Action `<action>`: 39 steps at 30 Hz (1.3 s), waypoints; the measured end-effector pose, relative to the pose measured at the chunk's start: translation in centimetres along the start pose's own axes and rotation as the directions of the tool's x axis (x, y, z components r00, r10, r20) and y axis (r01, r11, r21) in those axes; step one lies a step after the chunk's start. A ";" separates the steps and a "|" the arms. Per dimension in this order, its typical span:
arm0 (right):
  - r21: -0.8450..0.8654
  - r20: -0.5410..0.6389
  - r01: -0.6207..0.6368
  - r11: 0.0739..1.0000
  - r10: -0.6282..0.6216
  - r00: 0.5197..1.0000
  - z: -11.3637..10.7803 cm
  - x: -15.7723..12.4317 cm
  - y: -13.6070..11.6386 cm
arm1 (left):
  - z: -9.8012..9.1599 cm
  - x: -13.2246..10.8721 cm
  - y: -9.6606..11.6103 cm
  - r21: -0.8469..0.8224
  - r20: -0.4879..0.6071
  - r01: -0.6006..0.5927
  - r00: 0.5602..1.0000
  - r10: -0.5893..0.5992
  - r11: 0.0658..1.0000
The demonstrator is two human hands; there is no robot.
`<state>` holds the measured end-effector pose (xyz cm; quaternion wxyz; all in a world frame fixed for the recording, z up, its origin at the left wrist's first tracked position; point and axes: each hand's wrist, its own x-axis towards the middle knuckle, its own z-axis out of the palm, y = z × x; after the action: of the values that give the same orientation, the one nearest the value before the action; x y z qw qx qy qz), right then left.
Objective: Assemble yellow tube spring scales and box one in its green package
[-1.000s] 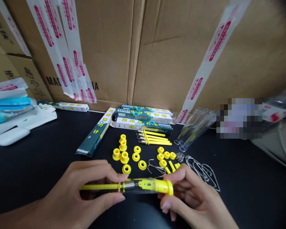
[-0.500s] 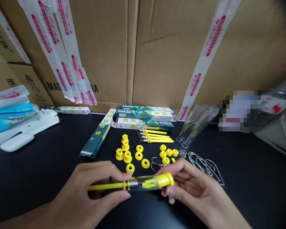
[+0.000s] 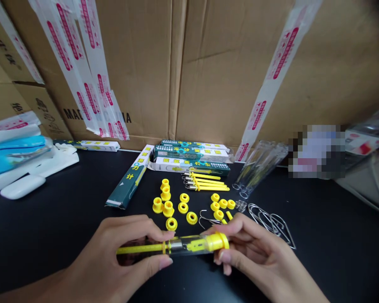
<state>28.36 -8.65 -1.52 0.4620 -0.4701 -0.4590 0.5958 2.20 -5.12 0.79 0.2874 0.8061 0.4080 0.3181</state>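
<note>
In the head view, I see a clear tube [image 3: 183,249] held sideways between two hands. The left hand's [image 3: 102,252] thumb and fingertips pinch its barrel, parted by its width; the right hand's [image 3: 260,254] close on the yellow cap [image 3: 221,241] at its end. Beyond the fingertips sit yellow rings [image 3: 183,211]; farther off, yellow rods [image 3: 211,188], then slim boxes [image 3: 189,153]. Metal hooks [image 3: 269,227] lie near the right fingers.

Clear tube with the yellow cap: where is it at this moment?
In the head view, the clear tube is at lower centre, held between the left hand and the right hand, just below the loose yellow rings.
</note>
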 end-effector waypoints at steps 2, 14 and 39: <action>0.030 -0.038 0.023 0.999 -0.021 0.999 0.4 -0.1 -0.1 | 0.0 -0.1 0.3 -0.007 0.000 0.065 0.998 -0.065 0.998; 0.067 -0.023 -0.008 0.998 0.010 1.000 0.3 0.2 0.4 | 0.1 0.5 0.6 -0.173 0.189 0.349 0.930 -0.316 0.921; 0.062 0.039 -0.141 0.988 0.138 0.990 0.2 0.5 0.0 | -0.1 0.8 0.5 -0.248 0.222 0.450 0.889 -0.401 0.858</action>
<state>28.11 -8.16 -1.59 0.4259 -0.4755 -0.4136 0.6492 2.75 -4.71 1.43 0.4991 0.6671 0.4999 0.2366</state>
